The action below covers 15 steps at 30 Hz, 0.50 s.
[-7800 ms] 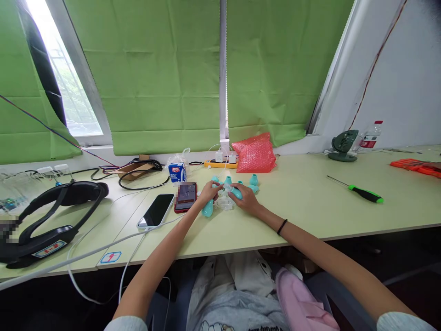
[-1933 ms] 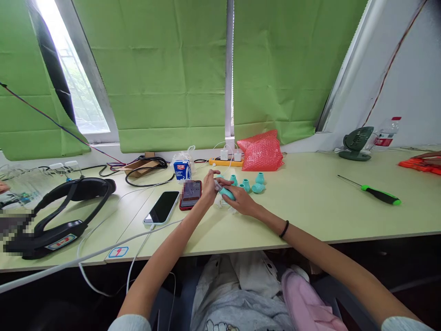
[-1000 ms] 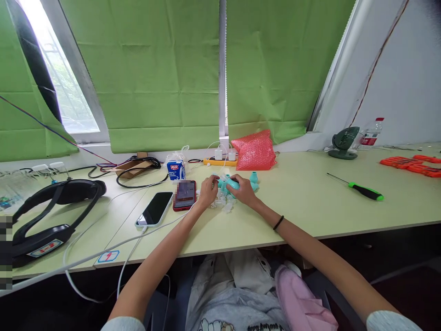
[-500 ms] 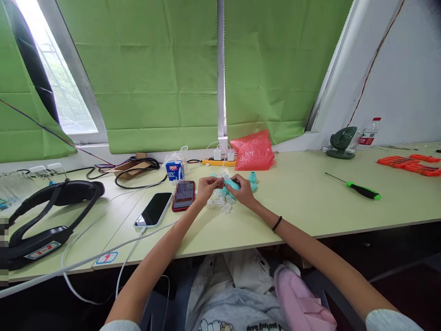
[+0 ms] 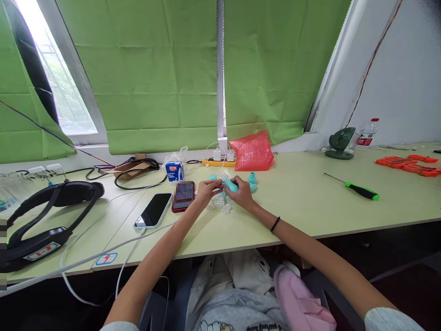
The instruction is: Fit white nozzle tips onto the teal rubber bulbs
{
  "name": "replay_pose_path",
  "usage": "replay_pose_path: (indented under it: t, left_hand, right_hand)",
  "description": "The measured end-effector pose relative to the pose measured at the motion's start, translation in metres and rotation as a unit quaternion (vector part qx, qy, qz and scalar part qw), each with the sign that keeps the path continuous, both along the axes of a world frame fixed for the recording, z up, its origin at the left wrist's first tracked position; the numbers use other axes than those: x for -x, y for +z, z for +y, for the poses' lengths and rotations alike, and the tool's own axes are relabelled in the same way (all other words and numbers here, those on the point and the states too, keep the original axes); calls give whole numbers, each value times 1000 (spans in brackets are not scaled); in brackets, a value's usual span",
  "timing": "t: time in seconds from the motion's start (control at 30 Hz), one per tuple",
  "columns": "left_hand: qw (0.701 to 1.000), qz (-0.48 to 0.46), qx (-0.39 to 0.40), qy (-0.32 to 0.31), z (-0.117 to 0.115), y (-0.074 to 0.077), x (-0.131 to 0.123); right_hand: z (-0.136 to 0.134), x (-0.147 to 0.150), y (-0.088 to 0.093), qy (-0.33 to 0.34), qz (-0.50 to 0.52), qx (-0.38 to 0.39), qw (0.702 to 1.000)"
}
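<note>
In the head view my right hand (image 5: 244, 194) is closed round a rounded turquoise plastic piece (image 5: 231, 186). A clear plastic part (image 5: 225, 177) stands at the far end of that piece. My left hand (image 5: 208, 191) is closed in a pinch beside it, fingertips touching or nearly touching the clear part; what they grip is too small to make out. Under and around the hands lie several small translucent pieces (image 5: 226, 208) and more turquoise pieces, among them a bottle-shaped one (image 5: 252, 177) just right of my right hand.
Left of my hands lie a red-cased phone (image 5: 183, 195) and a white-cased phone (image 5: 153, 210) on a cable. Behind are a blue drink carton (image 5: 175, 171), a power strip (image 5: 210, 162) and red bubble wrap (image 5: 255, 151). A screwdriver (image 5: 358, 188) lies right; a black headset (image 5: 44, 243) left.
Both hands stay in nearly the same place. The turquoise piece has turned slightly in my right hand, and more of its rounded end shows. The view has shifted a little.
</note>
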<state>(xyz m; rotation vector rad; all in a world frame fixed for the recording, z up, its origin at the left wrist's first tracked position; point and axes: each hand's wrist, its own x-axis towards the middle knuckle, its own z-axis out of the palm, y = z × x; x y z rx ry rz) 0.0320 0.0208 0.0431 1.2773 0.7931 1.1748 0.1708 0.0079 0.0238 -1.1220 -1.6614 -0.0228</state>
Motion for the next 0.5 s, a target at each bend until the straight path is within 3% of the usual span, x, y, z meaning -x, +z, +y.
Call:
replay_pose_path:
  t: [0.27, 0.5]
  left_hand:
    - [1000, 5, 28, -2, 1, 1, 4]
    - [998, -3, 55, -25, 2, 2, 7]
  right_hand:
    - [1, 0, -2, -38, -28, -24, 999]
    - [6, 0, -6, -16, -22, -56, 998]
